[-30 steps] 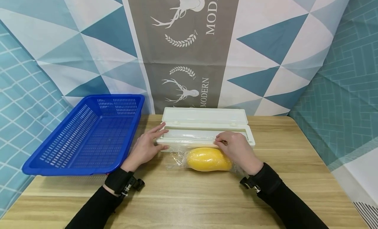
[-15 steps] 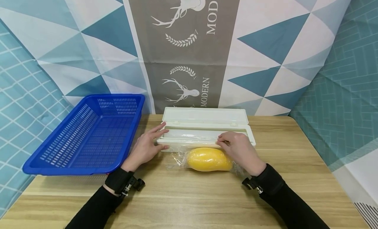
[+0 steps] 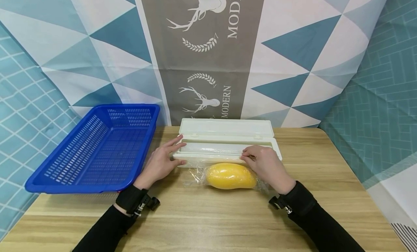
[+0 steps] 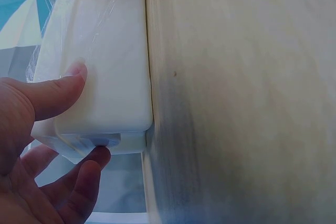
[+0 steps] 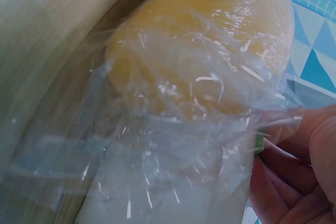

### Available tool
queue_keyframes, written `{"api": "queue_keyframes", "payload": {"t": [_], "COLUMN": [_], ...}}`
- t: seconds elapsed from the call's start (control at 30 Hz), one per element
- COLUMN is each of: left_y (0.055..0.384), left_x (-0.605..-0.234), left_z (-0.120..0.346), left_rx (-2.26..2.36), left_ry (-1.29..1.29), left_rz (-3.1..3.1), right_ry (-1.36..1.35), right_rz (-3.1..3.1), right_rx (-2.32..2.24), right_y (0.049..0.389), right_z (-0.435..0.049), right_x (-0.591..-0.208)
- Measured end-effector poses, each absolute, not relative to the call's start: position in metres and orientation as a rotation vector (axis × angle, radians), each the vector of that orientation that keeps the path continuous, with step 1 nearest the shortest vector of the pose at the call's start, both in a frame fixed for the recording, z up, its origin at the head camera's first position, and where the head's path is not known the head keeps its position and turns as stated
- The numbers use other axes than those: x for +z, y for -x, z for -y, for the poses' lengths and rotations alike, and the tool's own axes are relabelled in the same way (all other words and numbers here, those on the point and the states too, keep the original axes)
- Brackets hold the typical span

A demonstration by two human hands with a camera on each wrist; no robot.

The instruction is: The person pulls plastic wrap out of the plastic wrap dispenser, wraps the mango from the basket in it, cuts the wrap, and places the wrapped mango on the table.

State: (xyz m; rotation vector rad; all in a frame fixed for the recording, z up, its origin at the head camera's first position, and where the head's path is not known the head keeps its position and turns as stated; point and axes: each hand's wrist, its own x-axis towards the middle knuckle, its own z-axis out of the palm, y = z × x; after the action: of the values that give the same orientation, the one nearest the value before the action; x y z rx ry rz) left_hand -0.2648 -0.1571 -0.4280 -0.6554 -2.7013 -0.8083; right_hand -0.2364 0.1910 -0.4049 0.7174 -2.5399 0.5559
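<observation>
A white cling film dispenser point(image 3: 208, 158) lies on the wooden table with its lid raised and a film roll point(image 3: 211, 148) inside. My left hand point(image 3: 161, 161) holds its left end, thumb on the front face and fingers at the end and top. Near the right end, my right hand point(image 3: 265, 169) pinches a small green slide cutter point(image 5: 259, 143) at the front edge, mostly hidden by the fingers. Against the front of the dispenser sits a yellow oblong fruit or vegetable point(image 3: 231, 176) wrapped in clear film point(image 5: 157, 156), which still runs up to the dispenser.
A blue perforated plastic basket point(image 3: 88, 188) stands at the left, close to my left forearm. Behind the dispenser hangs a patterned cloth backdrop point(image 3: 290, 64). The wooden tabletop point(image 3: 211, 223) stretches toward me and to the right.
My right hand has slid slightly to the right along the dispenser's front edge. The left hand, dispenser and wrapped yellow item stay nearly in place.
</observation>
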Motion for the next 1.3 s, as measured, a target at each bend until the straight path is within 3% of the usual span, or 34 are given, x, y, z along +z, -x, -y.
{"api": "queue_keyframes", "payload": {"t": [1.3], "left_y": [0.264], "left_x": [-0.428], "left_z": [0.157], "left_rx": [-0.788], "left_ry": [0.667], "left_rz": [2.699], "right_ry": [-0.715], "right_rz": [2.507], "right_rx": [0.530], "right_y": [0.235], "right_z": [-0.205], "right_x": [-0.407]}}
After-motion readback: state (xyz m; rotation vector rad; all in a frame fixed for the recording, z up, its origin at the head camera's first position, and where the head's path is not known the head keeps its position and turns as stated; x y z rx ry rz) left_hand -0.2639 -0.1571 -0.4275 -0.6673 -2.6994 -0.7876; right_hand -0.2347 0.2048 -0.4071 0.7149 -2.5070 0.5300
